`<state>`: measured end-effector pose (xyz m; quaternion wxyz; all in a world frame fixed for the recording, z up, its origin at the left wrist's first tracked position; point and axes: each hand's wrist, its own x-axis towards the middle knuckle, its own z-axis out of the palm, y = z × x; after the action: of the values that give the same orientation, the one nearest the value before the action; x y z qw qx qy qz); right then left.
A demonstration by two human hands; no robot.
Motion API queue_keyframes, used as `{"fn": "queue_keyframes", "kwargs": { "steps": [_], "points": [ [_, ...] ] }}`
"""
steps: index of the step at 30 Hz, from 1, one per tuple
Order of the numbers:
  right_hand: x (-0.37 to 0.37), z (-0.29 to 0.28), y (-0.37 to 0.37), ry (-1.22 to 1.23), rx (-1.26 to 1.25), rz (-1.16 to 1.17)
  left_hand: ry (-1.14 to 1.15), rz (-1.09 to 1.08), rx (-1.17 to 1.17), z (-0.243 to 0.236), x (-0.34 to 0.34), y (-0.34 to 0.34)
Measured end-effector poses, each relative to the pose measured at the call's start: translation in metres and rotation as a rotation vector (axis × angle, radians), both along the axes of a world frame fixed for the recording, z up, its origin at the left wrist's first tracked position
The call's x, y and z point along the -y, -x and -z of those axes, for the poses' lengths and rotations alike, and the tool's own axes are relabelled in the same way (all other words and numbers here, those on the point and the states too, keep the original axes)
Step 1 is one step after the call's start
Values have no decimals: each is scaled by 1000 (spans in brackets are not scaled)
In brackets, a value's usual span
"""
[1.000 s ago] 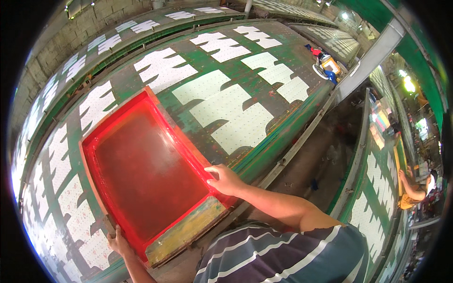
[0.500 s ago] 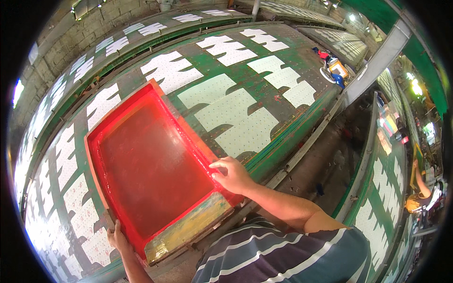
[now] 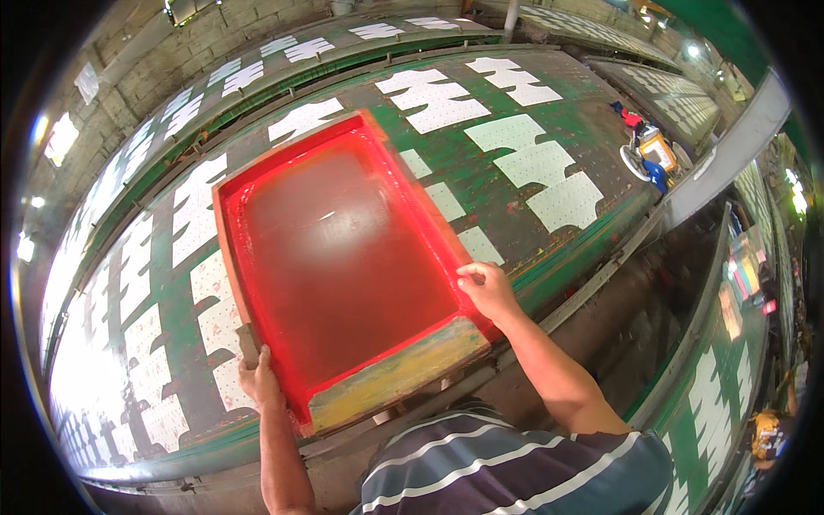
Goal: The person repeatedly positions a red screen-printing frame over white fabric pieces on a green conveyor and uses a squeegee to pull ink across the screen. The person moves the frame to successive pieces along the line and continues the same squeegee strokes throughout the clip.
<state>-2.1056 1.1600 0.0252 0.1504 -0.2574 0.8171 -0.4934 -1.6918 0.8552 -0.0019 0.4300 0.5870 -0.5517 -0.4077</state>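
A screen printing frame (image 3: pixel 335 275) with red-coated inner sides and a dark reddish mesh is tilted across the picture over the long table. My left hand (image 3: pixel 260 379) is closed round its near left edge, beside a small wooden block (image 3: pixel 248 343). On the near right edge, my right hand (image 3: pixel 487 290) grips the rim with bent fingers. A yellowish, paint-stained board (image 3: pixel 395 375) forms the near end. Pale cut fabric pieces (image 3: pixel 446 199) are partly covered by the frame's right side. Whether the frame rests on the table or hovers above it, I cannot tell.
The green, stained table (image 3: pixel 515 120) bears rows of white patterned fabric pieces (image 3: pixel 562 176). At its far right lie a yellow-and-white container and blue and red items (image 3: pixel 657 154). A grey post (image 3: pixel 730 150) rises beyond. Another person (image 3: pixel 766 433) is at the right rim.
The screen printing frame has moved right along the table, with both hands on it, and now covers part of the fabric pieces that lay beside it. The view has shifted too.
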Motion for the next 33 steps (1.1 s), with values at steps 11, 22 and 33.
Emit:
{"fn": "queue_keyframes", "kwargs": {
  "steps": [11, 22, 33],
  "points": [
    [-83, 22, 121, -15, 107, 55, -6, -15, 26, 19, -83, 126],
    [-106, 36, 161, 67, 150, 1, 39, -78, 230, 22, -108, 148],
    [-119, 32, 176, 53, 264, -61, 101, -129, 370, 5, -125, 171]
  ]
}}
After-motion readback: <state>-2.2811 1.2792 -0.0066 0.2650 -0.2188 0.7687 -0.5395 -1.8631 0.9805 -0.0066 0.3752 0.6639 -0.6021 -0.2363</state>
